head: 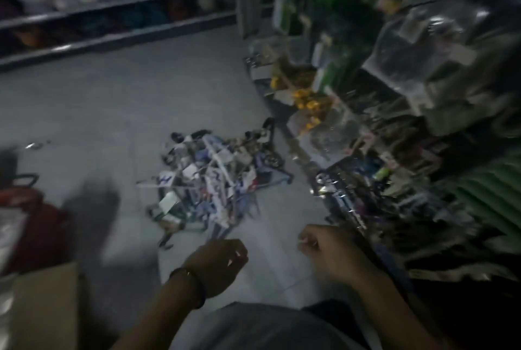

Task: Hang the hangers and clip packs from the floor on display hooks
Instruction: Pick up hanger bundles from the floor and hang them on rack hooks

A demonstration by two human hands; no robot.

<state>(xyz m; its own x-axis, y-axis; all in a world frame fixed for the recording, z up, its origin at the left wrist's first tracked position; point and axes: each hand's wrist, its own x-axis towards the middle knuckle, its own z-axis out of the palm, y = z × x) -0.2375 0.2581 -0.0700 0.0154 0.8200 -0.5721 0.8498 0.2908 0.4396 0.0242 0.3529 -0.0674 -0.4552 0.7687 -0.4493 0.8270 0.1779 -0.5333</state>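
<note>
A tangled pile of hangers and clip packs (214, 180) lies on the grey floor in the middle of the view. My left hand (222, 261) hovers just below the pile, fingers loosely curled, holding nothing. My right hand (324, 248) hangs to the right of it, near the foot of the display rack (394, 152), its fingers curled inward; nothing shows in its grip. The frame is dark and blurred.
The display rack on the right is crowded with hanging packets, yellow items (307, 104) and green goods (485, 197). Shelving (112, 11) runs along the back. A cardboard box (48, 307) and a red item (28, 208) sit at the lower left.
</note>
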